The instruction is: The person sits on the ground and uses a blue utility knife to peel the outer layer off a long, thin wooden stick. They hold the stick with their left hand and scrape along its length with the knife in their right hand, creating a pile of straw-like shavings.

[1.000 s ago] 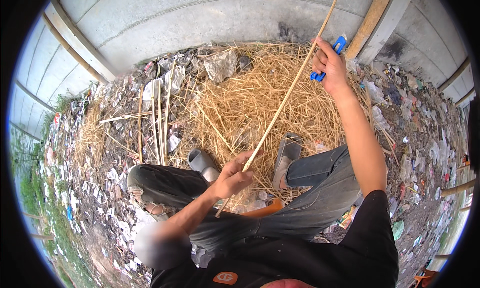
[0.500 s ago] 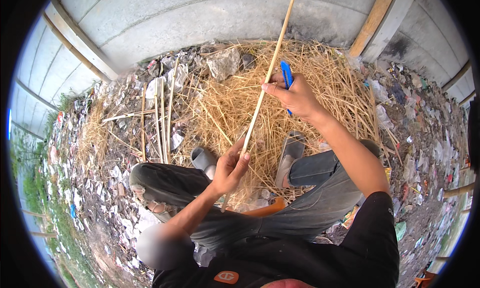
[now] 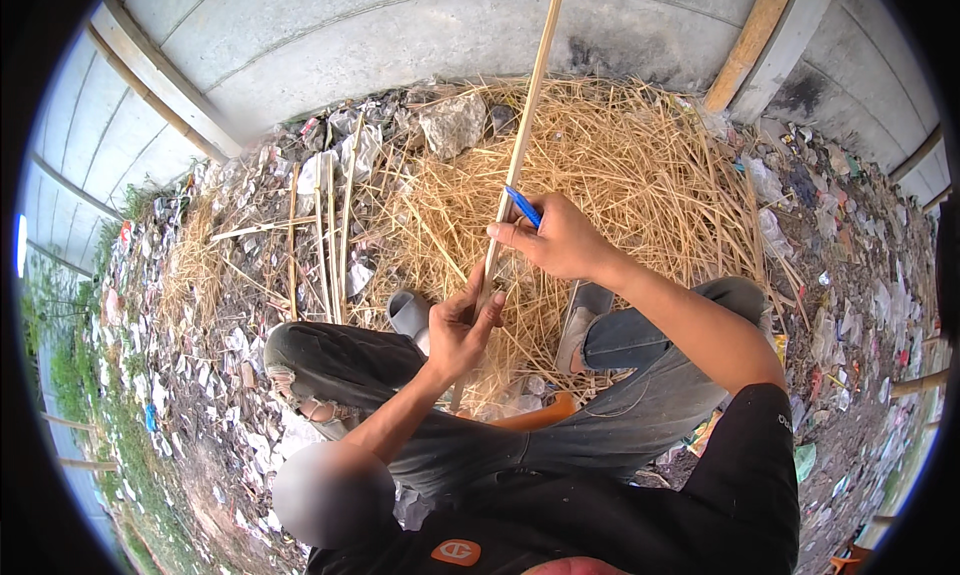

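One long pale bamboo strip (image 3: pixel 523 140), upright, left hand (image 3: pixel 458 332) fingers clamped low, right hand (image 3: pixel 560 243) gripping blue knife (image 3: pixel 522 206).

- The bare, dark earth ground (image 3: pixel 200 455) is strewn with pale scraps of litter (image 3: pixel 240 345).
- A broad heap of dry yellow straw (image 3: pixel 640 175) is spread over it, just before the grey concrete wall.
- Several thin pale cut sticks (image 3: pixel 325 245) are laid side by side left of the straw.
- A grey lumpy stone (image 3: pixel 453 123) is seen at the heap's far edge.
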